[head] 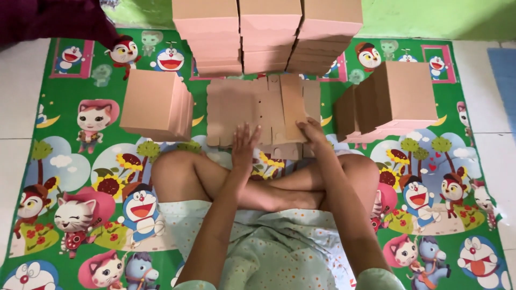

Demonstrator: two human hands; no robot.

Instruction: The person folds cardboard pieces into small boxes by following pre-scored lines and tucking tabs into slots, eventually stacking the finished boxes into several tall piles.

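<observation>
Seated cross-legged on a cartoon-printed floor mat (64,177), I work a flat cardboard box blank (252,110) that lies on the mat just beyond my shins.

At far left, a dark maroon cloth (48,19) covers the mat's corner. Nearer the middle, a left stack of flat cardboard pieces (156,104) leans on the mat, just left of the blank and apart from it.

My left hand (244,142) lies flat on the blank's near edge, fingers spread wide and pressing down, gripping nothing. Beyond it, at the far side, three tall piles of folded boxes (266,35) stand side by side, their brown tops and pale pink edges showing, close behind the blank.

My right hand (313,131) rests on the blank's near right part, fingers curled over a raised flap (293,104) that stands up from the sheet; the thumb is hidden, so I cannot tell whether the flap is pinched or only pushed.

To the right, a right stack of cardboard pieces (395,99) stands on edge, tilted, near the blank but not touching it. White floor tiles (492,156) border the mat at far right.
</observation>
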